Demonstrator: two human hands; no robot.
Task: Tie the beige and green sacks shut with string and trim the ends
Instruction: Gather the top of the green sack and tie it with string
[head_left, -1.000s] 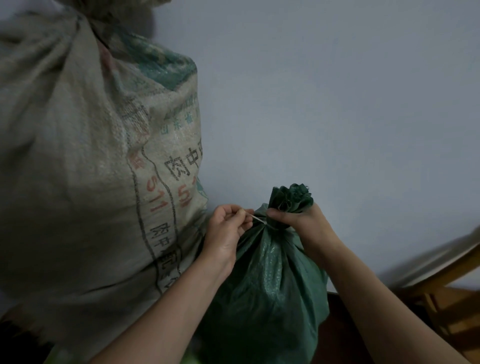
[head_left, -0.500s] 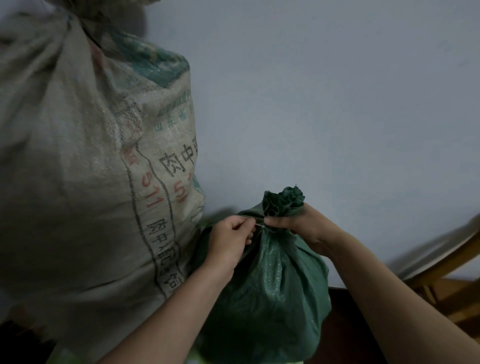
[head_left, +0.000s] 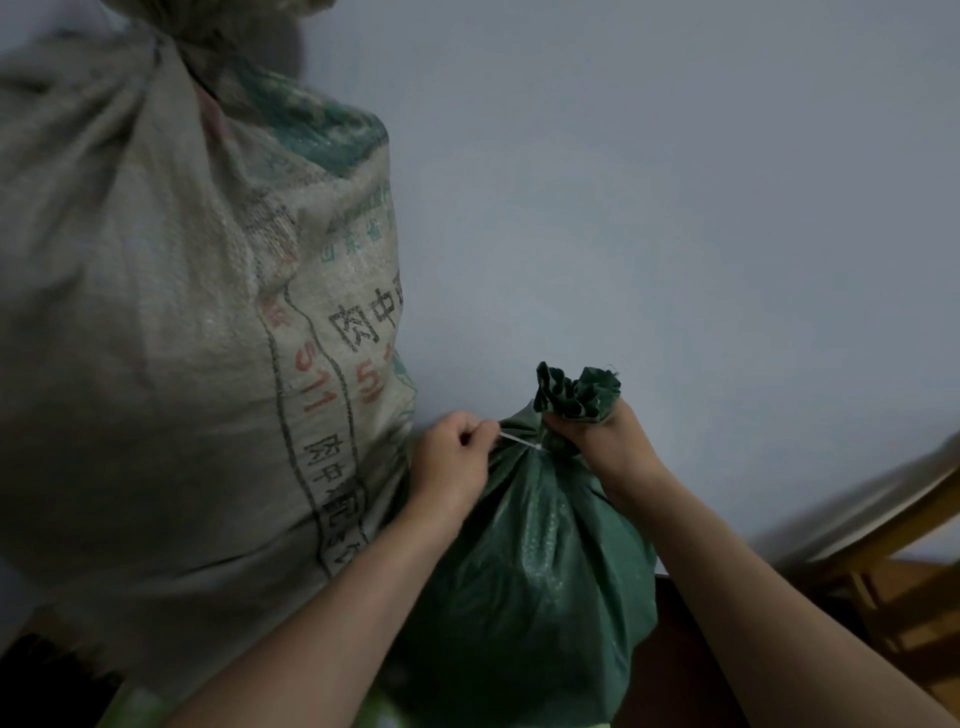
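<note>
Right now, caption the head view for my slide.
Left hand pulls white string taut at the green sack neck while right hand holds its bunched top, beside the beige sack.

Two bare forearms reach up and forward, hands close together at the same height.

The left hand (head_left: 453, 456) is curled into a loose fist, knuckles up, thumb and forefinger pinched together at its right edge. The right hand (head_left: 602, 441) is closed in a grip, fingers wrapped and pointing toward the left hand, wrist bent slightly, forearm running down to the lower right.
</note>
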